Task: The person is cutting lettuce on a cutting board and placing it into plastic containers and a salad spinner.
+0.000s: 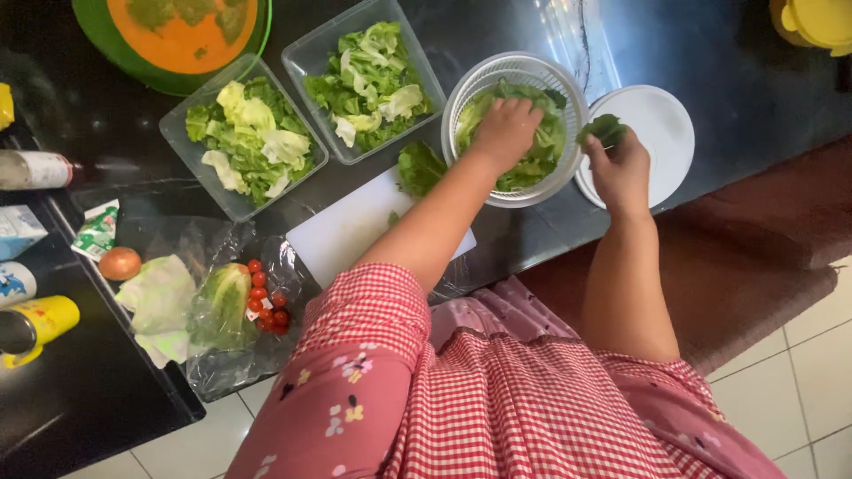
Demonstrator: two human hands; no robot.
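Note:
My left hand (504, 130) reaches down into a white slatted salad-spinner basket (568, 93) full of green lettuce leaves (543, 146), its fingers closed among the leaves. My right hand (619, 168) holds a dark green lettuce leaf (603, 129) pinched at its fingertips, just right of the basket and over the edge of a white round lid (661, 129). Another loose leaf (419, 168) lies at the top of a white cutting board (346, 232) left of the basket.
Two clear rectangular containers of torn lettuce (248, 142) (368, 80) sit on the black counter (710, 53). A green-rimmed orange bowl (177, 40) stands behind them. A plastic bag with lettuce and cherry tomatoes (266, 306), an onion (120, 263), a yellow mug (35, 326) and a bottle (35, 168) lie left.

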